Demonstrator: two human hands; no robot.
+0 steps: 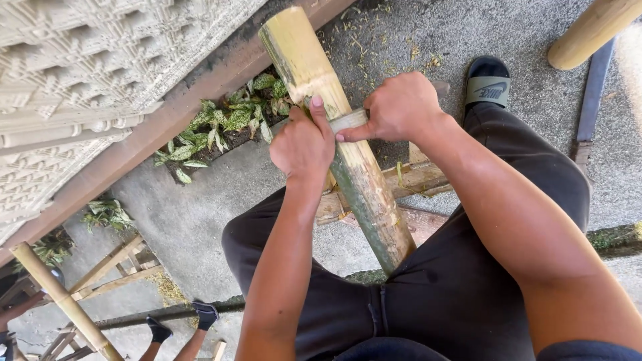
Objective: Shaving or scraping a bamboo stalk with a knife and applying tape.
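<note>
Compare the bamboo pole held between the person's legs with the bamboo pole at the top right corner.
The held bamboo pole is greenish, mottled and gripped by the left hand and right hand; the corner bamboo pole is evenly pale yellow and untouched. The held one shows most of its length, the other only an end. Both are round bamboo.

**Bamboo pole runs from lap to top centre, hands on either side**

The bamboo pole (354, 167) slants from between the person's thighs at lower centre up to the top centre of the frame. The left hand (304, 144) lies against its left side, the right hand (400, 107) against its right, at mid-frame. Under the pole lies a wooden frame (418, 182). Plants (227, 120) stand left of the pole; a sandalled foot (487, 83) sits at upper right.
</note>
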